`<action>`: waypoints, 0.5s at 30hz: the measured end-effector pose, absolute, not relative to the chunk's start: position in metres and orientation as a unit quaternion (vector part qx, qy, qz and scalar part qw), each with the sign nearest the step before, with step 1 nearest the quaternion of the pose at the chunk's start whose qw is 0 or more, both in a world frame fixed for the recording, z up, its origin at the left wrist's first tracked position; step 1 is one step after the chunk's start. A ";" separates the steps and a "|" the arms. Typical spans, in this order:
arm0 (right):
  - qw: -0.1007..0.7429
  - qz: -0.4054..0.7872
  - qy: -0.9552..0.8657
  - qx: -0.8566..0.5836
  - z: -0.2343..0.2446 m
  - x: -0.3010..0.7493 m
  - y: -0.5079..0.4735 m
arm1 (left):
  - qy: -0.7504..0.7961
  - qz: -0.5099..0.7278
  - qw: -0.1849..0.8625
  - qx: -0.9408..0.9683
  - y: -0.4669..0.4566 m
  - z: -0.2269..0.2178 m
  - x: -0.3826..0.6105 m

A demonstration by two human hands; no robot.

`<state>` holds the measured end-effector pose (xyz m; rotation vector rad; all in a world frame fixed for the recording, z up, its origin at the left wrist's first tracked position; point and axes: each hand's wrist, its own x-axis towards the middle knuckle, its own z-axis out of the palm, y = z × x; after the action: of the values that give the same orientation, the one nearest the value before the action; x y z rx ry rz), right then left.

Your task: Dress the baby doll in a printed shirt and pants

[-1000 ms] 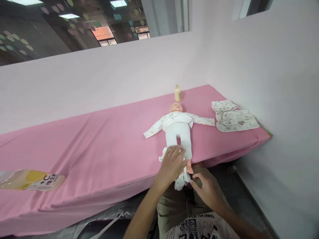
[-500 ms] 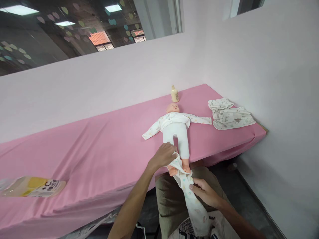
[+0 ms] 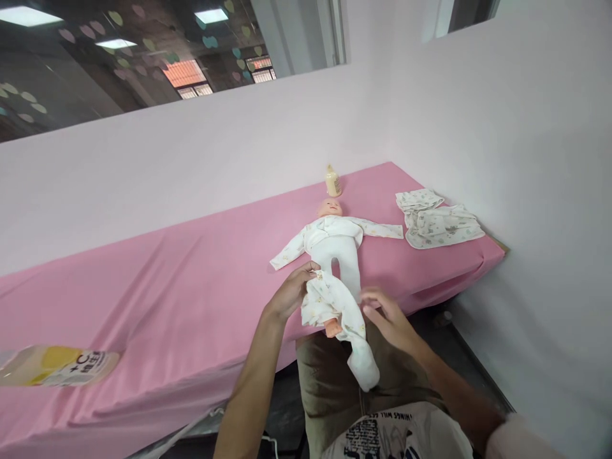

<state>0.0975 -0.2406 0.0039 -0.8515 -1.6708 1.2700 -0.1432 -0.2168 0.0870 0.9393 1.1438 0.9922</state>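
Observation:
A baby doll (image 3: 330, 208) lies on its back in a white printed top (image 3: 333, 231), with white leggings (image 3: 336, 254) on its legs. My left hand (image 3: 292, 292) pinches the edge of small white printed pants (image 3: 329, 299), bunched over the doll's lower legs. One bare doll foot (image 3: 333, 327) pokes out of the cloth, while the other foot is hidden. A pant leg hangs limp past the table edge over my lap. Beside the pants, my right hand (image 3: 389, 319) has its fingers apart, slightly blurred, and holds nothing.
A pink sheet (image 3: 205, 280) covers the table. Behind the doll's head stands a cream pump bottle (image 3: 333, 181). Folded printed baby clothes (image 3: 440, 220) lie at the right end, near the wall. At the far left a clear drink bottle (image 3: 57, 366) lies on its side.
My left hand has drawn the pants' upper edge up and left along the doll's legs. My right hand has let go of the cloth and moved up. The pant leg now hangs shorter.

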 end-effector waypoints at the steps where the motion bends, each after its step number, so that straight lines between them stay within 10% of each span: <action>1: 0.417 0.535 -0.660 -0.323 0.009 0.091 -0.224 | 0.483 0.440 0.643 0.400 -0.213 0.084 -0.142; 9: 0.235 0.717 -0.628 -0.189 0.029 0.040 -0.158 | 0.423 0.463 0.721 0.293 -0.201 0.072 -0.143; 15: 0.318 0.675 -0.630 -0.217 0.052 0.031 -0.157 | 0.494 0.384 0.703 0.339 -0.204 0.066 -0.145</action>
<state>0.0308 -0.1570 0.0520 -0.5702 -1.6569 1.7755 -0.1448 -0.2039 0.0661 0.7540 1.0982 0.8535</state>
